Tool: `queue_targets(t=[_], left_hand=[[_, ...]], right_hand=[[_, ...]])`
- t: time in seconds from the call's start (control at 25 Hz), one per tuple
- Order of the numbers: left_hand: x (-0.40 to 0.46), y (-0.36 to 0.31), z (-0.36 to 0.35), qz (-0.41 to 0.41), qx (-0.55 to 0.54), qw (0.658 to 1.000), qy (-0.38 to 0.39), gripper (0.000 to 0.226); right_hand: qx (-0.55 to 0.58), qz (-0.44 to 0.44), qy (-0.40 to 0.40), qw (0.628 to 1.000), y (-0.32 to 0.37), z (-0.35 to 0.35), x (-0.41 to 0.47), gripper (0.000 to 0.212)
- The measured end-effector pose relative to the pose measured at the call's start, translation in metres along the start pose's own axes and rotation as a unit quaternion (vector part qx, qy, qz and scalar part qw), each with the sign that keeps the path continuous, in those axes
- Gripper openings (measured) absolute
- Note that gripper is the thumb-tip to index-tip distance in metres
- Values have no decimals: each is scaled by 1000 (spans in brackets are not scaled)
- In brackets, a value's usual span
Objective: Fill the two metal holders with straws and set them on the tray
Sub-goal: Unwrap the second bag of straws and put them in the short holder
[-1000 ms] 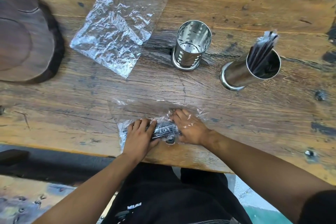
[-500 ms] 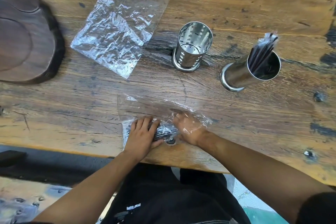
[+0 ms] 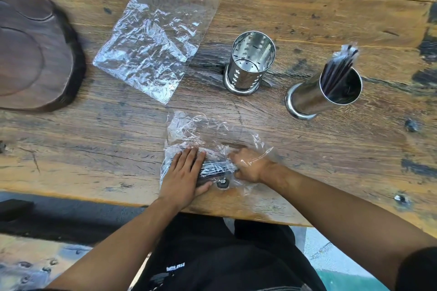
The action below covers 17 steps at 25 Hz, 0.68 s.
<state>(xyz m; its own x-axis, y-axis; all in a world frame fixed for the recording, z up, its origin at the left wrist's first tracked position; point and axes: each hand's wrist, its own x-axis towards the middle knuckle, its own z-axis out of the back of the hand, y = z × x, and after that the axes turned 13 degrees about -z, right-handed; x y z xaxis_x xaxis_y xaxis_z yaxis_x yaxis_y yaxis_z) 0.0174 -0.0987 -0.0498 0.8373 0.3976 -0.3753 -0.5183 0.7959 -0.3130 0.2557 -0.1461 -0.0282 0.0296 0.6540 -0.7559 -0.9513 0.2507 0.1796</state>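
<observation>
Near the table's front edge lies a clear plastic bag (image 3: pixel 201 132) with a bundle of dark wrapped straws (image 3: pixel 214 168) inside. My left hand (image 3: pixel 183 175) presses flat on the bundle through the plastic. My right hand (image 3: pixel 251 165) is inside the bag's open end, fingers closed on the straw ends. An empty perforated metal holder (image 3: pixel 248 66) stands upright in the middle. To its right a second metal holder (image 3: pixel 319 94) has several dark straws (image 3: pixel 340 66) in it. The dark wooden tray (image 3: pixel 30 54) sits at the far left.
An empty, crumpled clear plastic bag (image 3: pixel 153 35) lies flat between the tray and the empty holder. The worn wooden table (image 3: pixel 307 149) has dark burn marks along its back. Its front edge runs just below my hands.
My right hand has pushed further into the bag, and the plastic has bunched up and lifted over it. My left hand stays pressed on the bundle.
</observation>
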Motion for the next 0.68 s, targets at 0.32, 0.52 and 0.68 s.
queue_targets(t=[0.32,0.52,0.68], left_hand=[[-9,29,4,65,11,998,8,105],[-14,35,8,77,15,997,11,108],[-6,17,12,104,25,994,21,111]], right_hand=[[65,-51,22,996,-49,3,-19,38],[55,-107,-36,992,-74,0,-41,23],[39,-137,-84,986,-66,-8,-43,50]])
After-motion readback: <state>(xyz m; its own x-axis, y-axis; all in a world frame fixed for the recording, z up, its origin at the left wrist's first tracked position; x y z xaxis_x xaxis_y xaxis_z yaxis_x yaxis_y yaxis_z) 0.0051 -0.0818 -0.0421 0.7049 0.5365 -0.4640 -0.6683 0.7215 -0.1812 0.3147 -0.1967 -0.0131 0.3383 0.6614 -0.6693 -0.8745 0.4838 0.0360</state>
